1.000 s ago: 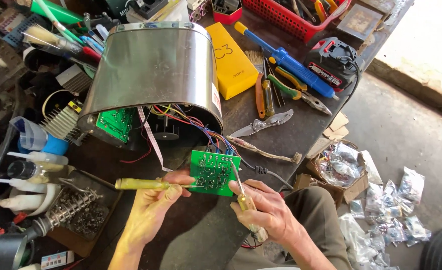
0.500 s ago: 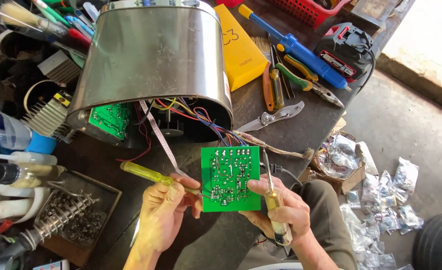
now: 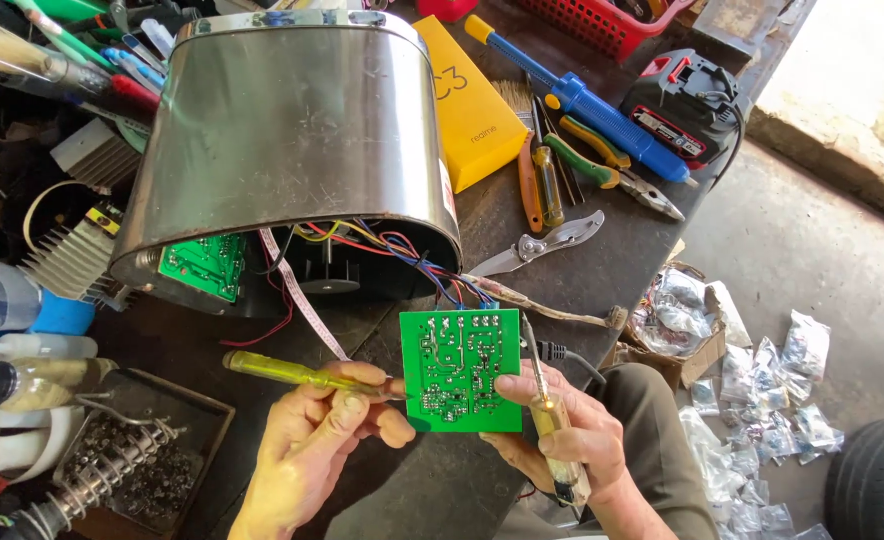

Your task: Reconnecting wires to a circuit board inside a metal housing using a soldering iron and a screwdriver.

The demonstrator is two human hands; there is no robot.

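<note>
- My left hand (image 3: pixel 312 440) grips a yellow-handled screwdriver (image 3: pixel 292 372); my right hand (image 3: pixel 562 440) pinches the green circuit board (image 3: pixel 459 368) plus a second screwdriver (image 3: pixel 547 420).
- The board looks light, stiff and fragile; I'd hold its edges.

A dark workbench (image 3: pixel 602 270) carries a steel appliance housing (image 3: pixel 292 130), yellow box (image 3: pixel 467 100), pliers (image 3: pixel 612 165), and what looks like a blue desoldering pump (image 3: pixel 587 100).

A green circuit board (image 3: pixel 460 368), solder side up and wired to a steel appliance housing (image 3: pixel 287 130), is held level above the workbench alongside a yellow-handled screwdriver (image 3: pixel 297 373) and a clear-handled screwdriver (image 3: pixel 547 415).
</note>
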